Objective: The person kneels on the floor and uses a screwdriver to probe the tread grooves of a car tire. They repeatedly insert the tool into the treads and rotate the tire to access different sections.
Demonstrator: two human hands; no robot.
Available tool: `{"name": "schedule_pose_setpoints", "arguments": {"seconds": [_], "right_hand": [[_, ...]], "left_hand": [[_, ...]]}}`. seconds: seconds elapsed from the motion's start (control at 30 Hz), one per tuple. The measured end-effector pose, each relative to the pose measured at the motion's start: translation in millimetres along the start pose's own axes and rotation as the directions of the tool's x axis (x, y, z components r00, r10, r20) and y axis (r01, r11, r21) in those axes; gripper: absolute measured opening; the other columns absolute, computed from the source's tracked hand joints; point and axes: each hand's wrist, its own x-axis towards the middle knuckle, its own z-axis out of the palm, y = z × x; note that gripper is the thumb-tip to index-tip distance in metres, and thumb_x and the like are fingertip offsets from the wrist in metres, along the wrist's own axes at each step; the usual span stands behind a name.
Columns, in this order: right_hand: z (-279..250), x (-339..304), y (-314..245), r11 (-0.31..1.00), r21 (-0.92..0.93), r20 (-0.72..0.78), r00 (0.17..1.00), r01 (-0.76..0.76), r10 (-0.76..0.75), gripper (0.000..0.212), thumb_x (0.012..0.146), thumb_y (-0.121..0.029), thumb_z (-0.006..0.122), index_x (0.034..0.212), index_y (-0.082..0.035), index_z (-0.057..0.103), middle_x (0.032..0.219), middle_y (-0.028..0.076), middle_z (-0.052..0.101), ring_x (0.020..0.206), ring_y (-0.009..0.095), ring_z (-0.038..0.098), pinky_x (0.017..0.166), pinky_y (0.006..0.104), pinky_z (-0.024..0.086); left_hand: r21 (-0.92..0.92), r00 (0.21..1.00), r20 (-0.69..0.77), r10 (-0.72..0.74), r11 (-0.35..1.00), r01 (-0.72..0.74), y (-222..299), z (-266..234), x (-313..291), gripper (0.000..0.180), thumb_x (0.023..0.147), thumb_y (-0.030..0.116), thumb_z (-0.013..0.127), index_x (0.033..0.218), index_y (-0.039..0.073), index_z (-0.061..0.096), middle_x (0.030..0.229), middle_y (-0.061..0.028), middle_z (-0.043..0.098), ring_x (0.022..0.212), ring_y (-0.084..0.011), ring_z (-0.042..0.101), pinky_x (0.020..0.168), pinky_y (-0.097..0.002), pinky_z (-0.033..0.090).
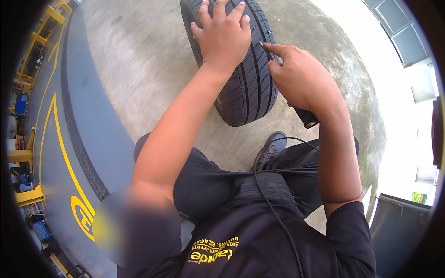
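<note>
A black car tire [252,88] stands upright on the concrete, its grooved tread facing me. My left hand [225,37] lies on top of the tread with its fingers spread. On the tire's right side, my right hand [308,78] is closed around a dark-handled hand tool [307,116] whose exact kind is hidden by the palm. The handle's end sticks out below the hand, and a small metal tip shows by the index finger, against the tread. A small pale spot sits in the tread just above that tip.
My boot [276,142] is on the concrete floor [148,60] just below the tire. A black cable [273,208] runs down over my shirt. At left lies a grey painted floor with yellow lines, bordered by yellow frames [28,197]. A dark panel [398,231] stands at lower right.
</note>
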Motion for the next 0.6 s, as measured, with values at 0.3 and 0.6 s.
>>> {"name": "schedule_pose_setpoints", "arguments": {"seconds": [0.3, 0.6], "right_hand": [[3.5, -33.5, -2.8, 0.992, 0.013, 0.475, 0.872, 0.127, -0.118, 0.045, 0.099, -0.021, 0.054, 0.138, -0.006, 0.07, 0.117, 0.024, 0.076, 0.11, 0.04, 0.072, 0.105, 0.0462, 0.055], [-23.9, -1.8, 5.9, 0.991, 0.097, 0.113, 0.99, -0.094, 0.083, 0.047, 0.103, -0.025, 0.053, 0.148, -0.017, 0.064, 0.068, 0.012, 0.063, 0.058, 0.02, 0.068, 0.066, 0.0387, 0.059]], "left_hand": [[0.013, 1.0, 0.02, -0.021, 1.0, 0.02, 2.5, -1.2, 1.6, 0.035, 0.104, 0.037, 0.061, 0.135, 0.028, 0.074, 0.155, -0.0008, 0.056, 0.15, -0.0374, 0.038, 0.115, -0.066, 0.035], [0.01, 1.0, 0.007, -0.024, 1.0, 0.023, 1.6, -1.6, 5.0, 0.036, 0.104, 0.036, 0.061, 0.136, 0.026, 0.074, 0.155, -0.0019, 0.056, 0.15, -0.0371, 0.038, 0.115, -0.0655, 0.035]]}}
